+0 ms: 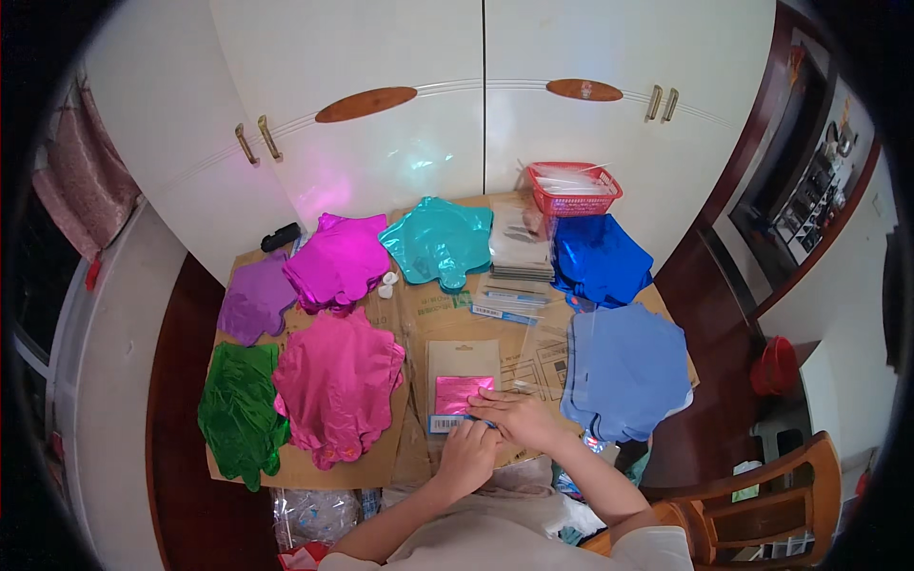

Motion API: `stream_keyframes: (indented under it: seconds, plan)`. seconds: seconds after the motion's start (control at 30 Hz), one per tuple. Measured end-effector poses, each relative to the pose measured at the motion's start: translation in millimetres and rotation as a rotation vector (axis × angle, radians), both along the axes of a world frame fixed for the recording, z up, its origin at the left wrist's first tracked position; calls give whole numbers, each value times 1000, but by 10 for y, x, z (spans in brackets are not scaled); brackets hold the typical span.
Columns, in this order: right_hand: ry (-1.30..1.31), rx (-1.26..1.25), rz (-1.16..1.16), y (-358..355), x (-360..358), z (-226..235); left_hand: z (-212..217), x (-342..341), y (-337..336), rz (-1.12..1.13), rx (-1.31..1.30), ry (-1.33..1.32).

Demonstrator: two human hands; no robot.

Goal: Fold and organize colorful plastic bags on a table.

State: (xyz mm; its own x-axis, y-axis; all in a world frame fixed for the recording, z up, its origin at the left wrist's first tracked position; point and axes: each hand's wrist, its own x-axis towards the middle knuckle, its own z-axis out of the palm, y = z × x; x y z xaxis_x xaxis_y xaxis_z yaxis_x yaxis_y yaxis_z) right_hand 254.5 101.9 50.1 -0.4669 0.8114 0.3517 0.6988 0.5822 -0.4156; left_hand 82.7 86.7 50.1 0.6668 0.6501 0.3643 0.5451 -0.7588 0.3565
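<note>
A clear packaging bag (463, 354) with a hang hole lies before me on the cardboard, a folded shiny pink foil balloon (463, 392) in it or on it; I cannot tell which. Across its near end runs a blue-and-white label strip (446, 423) with a barcode. My left hand (468, 455) is closed, its curled fingers pinching the strip's right part. Over the pink foil's right edge, my right hand (522, 419) lies with its fingers stretched to the left, touching the foil. Its thumb is mostly hidden near the left fingertips.
Foil balloon stacks surround the hands: green (240, 409), pink (341, 385), purple (257, 300), magenta (338, 259), teal (440, 240), dark blue (602, 259) and pale blue (628, 371). Clear bags (520, 249) and more label strips (505, 314) lie ahead. A red basket (574, 202) holds white sticks.
</note>
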Motion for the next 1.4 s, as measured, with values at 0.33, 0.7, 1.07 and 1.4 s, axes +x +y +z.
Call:
stream_keyframes:
  seconds: [0.33,0.7,1.07,1.4]
  plan:
    - [-7,-35,145,-145,70,-4,-14,-1097,-145,119,-632,-868]
    - [-72,-57,189,-188,65,52,505,-1289,-81,8,-113,-105]
    - [-40,58,141,-362,116,145,328,-1158,-24,-193,276,251]
    - [-37,66,21,-507,34,241,111,-1009,19,-53,6,-189]
